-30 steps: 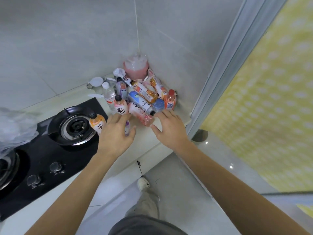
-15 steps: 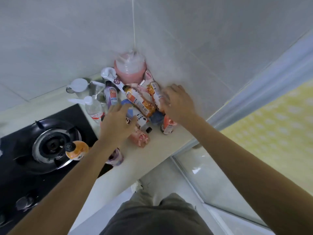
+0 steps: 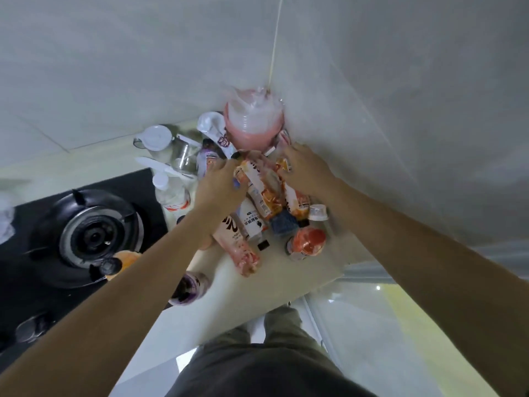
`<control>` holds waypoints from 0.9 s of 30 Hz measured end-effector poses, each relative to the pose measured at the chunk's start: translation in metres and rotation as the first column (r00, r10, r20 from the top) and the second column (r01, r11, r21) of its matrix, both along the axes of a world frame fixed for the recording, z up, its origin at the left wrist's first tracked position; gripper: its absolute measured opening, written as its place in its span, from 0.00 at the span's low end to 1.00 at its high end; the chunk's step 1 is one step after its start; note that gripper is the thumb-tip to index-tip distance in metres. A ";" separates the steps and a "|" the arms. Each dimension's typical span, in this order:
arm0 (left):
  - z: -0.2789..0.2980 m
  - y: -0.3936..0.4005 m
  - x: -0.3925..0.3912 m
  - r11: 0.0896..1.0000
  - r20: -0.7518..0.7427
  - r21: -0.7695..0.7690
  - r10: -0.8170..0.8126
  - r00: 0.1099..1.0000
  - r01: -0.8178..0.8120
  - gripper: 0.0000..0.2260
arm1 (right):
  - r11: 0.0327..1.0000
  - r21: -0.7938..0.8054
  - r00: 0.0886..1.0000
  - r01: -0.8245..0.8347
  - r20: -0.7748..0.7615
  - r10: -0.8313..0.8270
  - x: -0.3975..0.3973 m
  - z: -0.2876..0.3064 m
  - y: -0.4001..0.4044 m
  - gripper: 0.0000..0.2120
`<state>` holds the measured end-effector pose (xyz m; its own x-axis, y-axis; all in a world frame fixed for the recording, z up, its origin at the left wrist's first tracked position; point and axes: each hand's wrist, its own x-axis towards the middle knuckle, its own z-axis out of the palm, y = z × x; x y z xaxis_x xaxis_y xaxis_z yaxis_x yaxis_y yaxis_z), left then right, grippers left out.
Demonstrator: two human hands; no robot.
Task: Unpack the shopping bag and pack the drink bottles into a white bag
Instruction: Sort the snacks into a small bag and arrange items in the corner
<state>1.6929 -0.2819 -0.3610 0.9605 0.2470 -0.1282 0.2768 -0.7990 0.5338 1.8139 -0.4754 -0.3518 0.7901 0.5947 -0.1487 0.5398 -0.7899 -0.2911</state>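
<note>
Gathering step: we reached both hands into the drink bottles point(image 3: 257, 196) heaped at the counter's point(image 3: 286, 270) far corner, left hand point(image 3: 219, 187) seemingly gripping one, right hand's point(image 3: 307, 170) hold indiscernible; next, lifting bottles out for bagging.

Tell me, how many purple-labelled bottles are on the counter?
2. One purple-labelled bottle stands at the back, just beyond the left hand; the other is near the counter's front edge, partly under the left forearm. The pile may hide more.

head camera, steep downward view, close over counter point(image 3: 257, 285) corner.
</note>
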 end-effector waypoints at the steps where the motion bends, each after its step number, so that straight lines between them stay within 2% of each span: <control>1: -0.005 0.003 0.010 0.999 -0.029 -0.011 0.033 0.999 -0.034 0.22 | 1.000 -0.002 1.000 -0.016 0.003 0.016 0.010 -0.007 0.007 0.15; 6: -0.032 0.021 0.056 0.978 -0.134 -0.069 0.184 0.974 -0.195 0.21 | 0.998 -0.016 0.998 -0.060 -0.002 0.060 0.044 -0.052 0.035 0.13; 10: -0.050 0.029 0.084 0.946 -0.089 -0.083 0.306 0.948 -0.313 0.21 | 0.999 -0.030 0.999 -0.043 0.028 0.044 0.056 -0.084 0.047 0.14; 15: -0.053 0.036 0.111 0.879 -0.061 -0.098 0.463 0.884 -0.467 0.28 | 0.999 -0.042 0.993 -0.002 0.117 0.007 0.061 -0.100 0.057 0.17; 18: -0.051 0.043 0.121 0.862 -0.081 -0.092 0.493 0.866 -0.499 0.31 | 0.996 -0.091 0.995 0.018 0.095 -0.009 0.065 -0.104 0.054 0.21; 22: -0.053 0.051 0.129 0.843 -0.049 -0.162 0.512 0.858 -0.513 0.27 | 0.992 -0.116 0.997 0.059 0.055 -0.053 0.070 -0.108 0.049 0.24; 27: -0.057 0.054 0.136 0.808 0.005 -0.232 0.557 0.830 -0.541 0.21 | 0.993 -0.092 0.994 0.076 0.082 -0.068 0.073 -0.109 0.051 0.20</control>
<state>1.8285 -0.2281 -0.4183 0.6811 0.7105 -0.1771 0.5907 -0.3902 0.7063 1.8870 -0.4239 -0.4611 0.8417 0.5221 -0.1376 0.4988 -0.8495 -0.1718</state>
